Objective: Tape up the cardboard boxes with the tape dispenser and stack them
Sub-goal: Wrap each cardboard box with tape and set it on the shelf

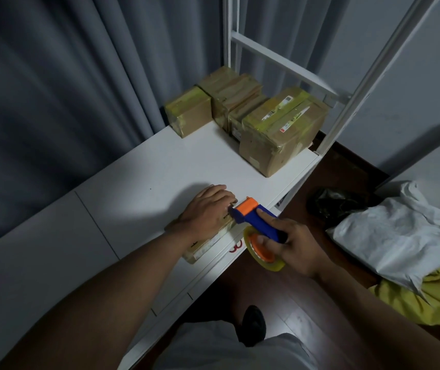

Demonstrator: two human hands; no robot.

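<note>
White table (144, 166) fills frame centre. Four taped cardboard boxes (280, 129) grouped upper centre-right. Flat box (208, 243) at table's near edge, lower centre; left hand (205, 209) pressed flat on it, fingers extended. Right hand (293, 244) wrapped around tape dispenser (256, 222), its orange head touching the box.

Tabletop (144, 166): smooth white laminate, matt, faint sheen noted under the light. Cardboard boxes (280, 134) at the far end: brown corrugated card, dull, wrapped in glossy yellowish tape with wrinkles seen at the corners; white paper labels were stuck on top. Small box (208, 243) under the left hand: same card and shiny tape. Tape dispenser (256, 218): hard plastic, blue and orange, satin finish; tape roll (267, 260) was seen as translucent and glossy. Shelf frame (288, 65): white painted metal. Curtain (53, 89): grey cloth, matt. Floor (301, 311): dark polished wood.
</note>
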